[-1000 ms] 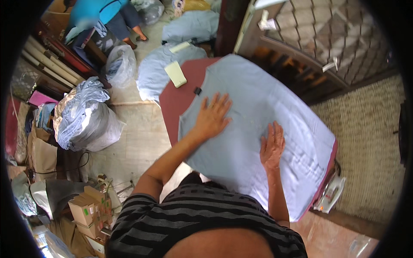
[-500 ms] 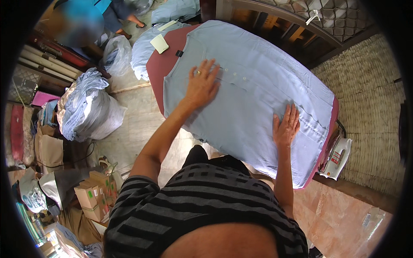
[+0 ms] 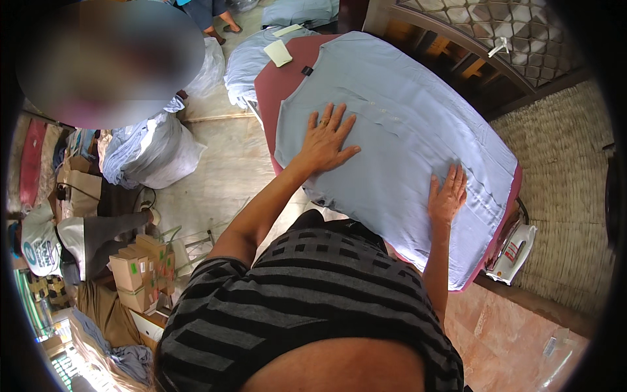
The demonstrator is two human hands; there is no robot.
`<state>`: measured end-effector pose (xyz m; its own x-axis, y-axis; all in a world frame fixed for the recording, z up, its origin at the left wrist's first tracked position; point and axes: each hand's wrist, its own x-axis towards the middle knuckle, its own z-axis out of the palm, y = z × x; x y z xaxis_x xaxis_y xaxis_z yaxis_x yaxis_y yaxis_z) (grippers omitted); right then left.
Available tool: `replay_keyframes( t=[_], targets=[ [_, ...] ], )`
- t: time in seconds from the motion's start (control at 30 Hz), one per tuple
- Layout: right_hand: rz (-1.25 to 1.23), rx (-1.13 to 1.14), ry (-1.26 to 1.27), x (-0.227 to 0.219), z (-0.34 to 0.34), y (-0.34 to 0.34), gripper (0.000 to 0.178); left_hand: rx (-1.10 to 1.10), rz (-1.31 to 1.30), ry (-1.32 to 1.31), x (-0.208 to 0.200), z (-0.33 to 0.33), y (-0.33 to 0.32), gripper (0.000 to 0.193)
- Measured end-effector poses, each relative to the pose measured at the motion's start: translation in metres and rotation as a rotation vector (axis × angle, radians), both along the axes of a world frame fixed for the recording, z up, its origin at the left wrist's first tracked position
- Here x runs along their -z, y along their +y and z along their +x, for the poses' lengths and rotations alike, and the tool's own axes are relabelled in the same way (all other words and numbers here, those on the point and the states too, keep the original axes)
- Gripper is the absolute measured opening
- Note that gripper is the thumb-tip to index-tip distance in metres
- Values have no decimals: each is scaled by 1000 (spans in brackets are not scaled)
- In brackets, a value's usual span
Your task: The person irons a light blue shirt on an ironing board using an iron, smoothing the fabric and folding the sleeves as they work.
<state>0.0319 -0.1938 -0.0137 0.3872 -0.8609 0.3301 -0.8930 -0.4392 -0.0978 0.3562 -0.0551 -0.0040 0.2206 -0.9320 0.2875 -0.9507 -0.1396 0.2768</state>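
A light blue garment (image 3: 392,157) with a buttoned placket lies spread over a maroon ironing board (image 3: 271,98). Flat on its left part, near the neckline, rests my left hand (image 3: 328,140), fingers spread. My right hand (image 3: 449,196) is laid on the garment toward its right end, where the cloth shows wrinkles; its fingers are stretched out. A dark label (image 3: 307,70) shows at the neckline. Beyond the board's right end stands a white iron (image 3: 513,253), apart from both hands.
A pale card (image 3: 278,53) sits on the board's far left corner. Bundled blue cloth (image 3: 153,150) stands on the floor at left, near cardboard boxes (image 3: 138,271). Another person's legs (image 3: 212,19) show at the far left. A dark lattice door (image 3: 503,46) borders the far right.
My left hand has slid nearer to me on the garment, its thumb now spread out. My right hand stays near the right end. The whole view has shifted somewhat.
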Motion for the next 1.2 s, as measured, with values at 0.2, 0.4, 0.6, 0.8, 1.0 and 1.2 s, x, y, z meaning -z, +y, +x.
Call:
replay_keyframes(
  t=[0.2, 0.4, 0.6, 0.8, 1.0, 1.2],
  targets=[
    [-22, -21, -17, -2, 0, 0, 63, -38, -3, 2, 6, 43, 25, 71],
    [11, -8, 4, -2, 0, 0, 65, -93, 45, -43, 5, 84, 42, 68],
    [78, 68, -10, -1, 3, -3, 65, 68, -139, 24, -5, 55, -9, 65],
    [49, 13, -290, -29, -50, 3, 66, 79, 42, -77, 0, 50, -39, 69],
    [-447, 477, 30, -72, -217, -14, 69, 76, 13, -75, -1, 50, -40, 69],
    [-21, 693, -172, -65, -316, -50, 55, -12, -29, -88, -2, 46, -43, 66]
  ],
)
